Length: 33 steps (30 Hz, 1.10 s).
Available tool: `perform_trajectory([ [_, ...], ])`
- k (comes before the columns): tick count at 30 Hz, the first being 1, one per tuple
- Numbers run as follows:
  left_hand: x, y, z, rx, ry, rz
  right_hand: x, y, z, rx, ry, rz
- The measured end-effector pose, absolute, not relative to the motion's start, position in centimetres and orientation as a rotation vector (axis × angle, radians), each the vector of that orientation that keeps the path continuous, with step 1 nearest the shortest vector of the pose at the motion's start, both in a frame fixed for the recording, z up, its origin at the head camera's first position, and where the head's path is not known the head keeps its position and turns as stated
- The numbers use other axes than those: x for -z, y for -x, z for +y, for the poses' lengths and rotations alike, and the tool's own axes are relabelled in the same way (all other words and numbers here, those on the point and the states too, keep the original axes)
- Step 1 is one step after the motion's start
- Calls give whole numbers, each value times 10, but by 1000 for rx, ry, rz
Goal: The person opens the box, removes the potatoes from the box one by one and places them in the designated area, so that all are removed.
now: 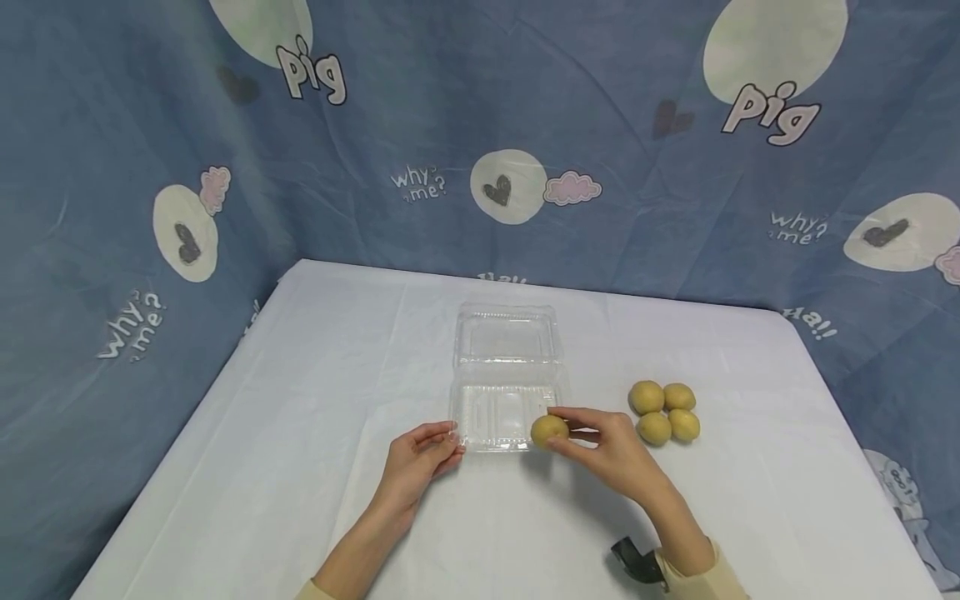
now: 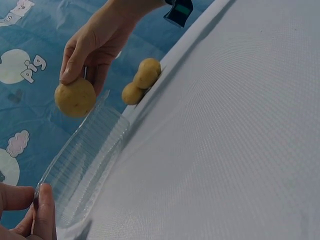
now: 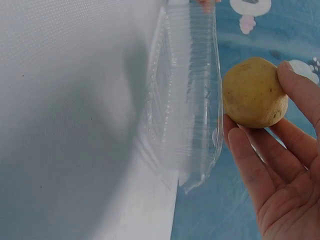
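A clear plastic clamshell box (image 1: 495, 417) lies on the table with its lid (image 1: 506, 335) folded back, away from the person. Thumb and fingers of my left hand (image 1: 420, 458) pinch the rim at the box's near left corner. My right hand (image 1: 611, 450) holds a round yellow-brown potato (image 3: 255, 92) between thumb and fingertips. In the left wrist view, this potato is raised above the rim at the box's right end. Several similar potatoes (image 1: 655, 428) sit in a cluster on the table, to the right of the box.
White cloth covers the table (image 1: 330, 367). Blue printed fabric (image 1: 420, 100) hangs behind it and along its sides. A black strap-like piece (image 1: 636, 560) sticks out by the right sleeve (image 1: 705, 575).
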<state>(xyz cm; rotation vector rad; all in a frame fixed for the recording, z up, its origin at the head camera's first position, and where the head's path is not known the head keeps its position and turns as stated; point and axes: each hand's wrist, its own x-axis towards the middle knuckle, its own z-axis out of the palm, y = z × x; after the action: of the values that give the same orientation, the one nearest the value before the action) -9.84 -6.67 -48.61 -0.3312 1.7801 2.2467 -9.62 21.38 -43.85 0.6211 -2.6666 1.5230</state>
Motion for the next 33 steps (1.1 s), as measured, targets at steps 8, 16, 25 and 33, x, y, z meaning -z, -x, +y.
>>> perform_trajectory([
  [8, 486, 98, -67, -2246, 336, 1778, 446, 96, 221, -1519, -606, -2640],
  [16, 485, 98, -67, -2240, 335, 1790, 442, 94, 227, -1531, -601, -2631],
  [25, 485, 99, -66, -2234, 335, 1787, 441, 87, 236, -1546, -546, -2638],
  [33, 486, 98, -66, -2239, 335, 1789, 442, 81, 243, -1529, -546, -2594],
])
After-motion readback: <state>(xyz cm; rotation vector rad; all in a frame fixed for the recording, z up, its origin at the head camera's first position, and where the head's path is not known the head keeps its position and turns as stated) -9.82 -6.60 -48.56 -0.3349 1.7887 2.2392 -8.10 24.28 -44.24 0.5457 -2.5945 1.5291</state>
